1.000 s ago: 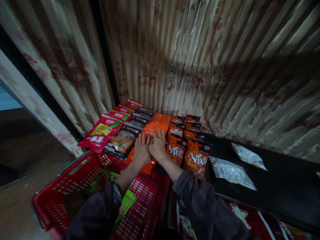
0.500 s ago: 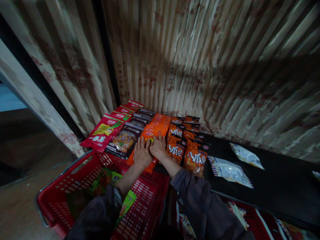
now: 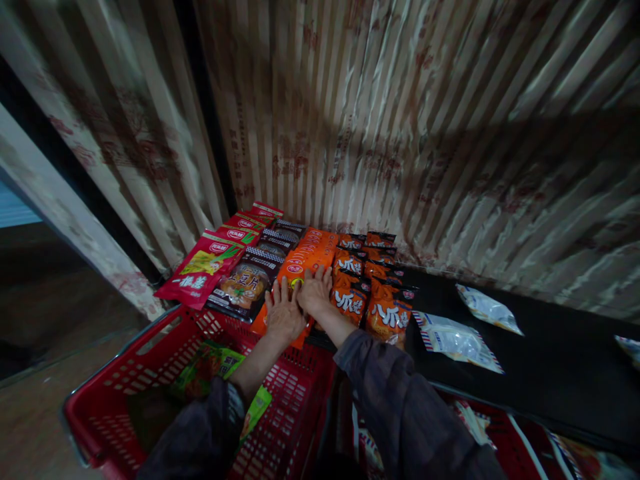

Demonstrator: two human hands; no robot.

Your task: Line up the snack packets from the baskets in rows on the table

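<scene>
While both hands lie on the orange packets (image 3: 313,252) in the middle of the frame, the fingers are open and do not pinch anything. The left hand (image 3: 285,320) is flat, with its fingers spread a little wide. The right hand (image 3: 315,295) is just beside it, a bit higher in the frame, with its fingers a little apart and bent a bit. The two hands look like they touch, or almost do.

The orange packets lie in a row that goes up and away. Just left of them are dark packets (image 3: 245,283) with food pictures on them, and then red packets (image 3: 197,272). Just right of them are two rows of orange and black bags (image 3: 390,313). Farther right, white bags (image 3: 459,341) lie apart on a black shelf (image 3: 555,367).

At the lower left is a red basket (image 3: 105,383) with holes in its sides. It has green packets (image 3: 207,363) in it. More packs sit low at the lower right. A wavy cloth (image 3: 320,113) with red pictures hangs at the back, and a black pole (image 3: 203,93) stands at the upper left.
</scene>
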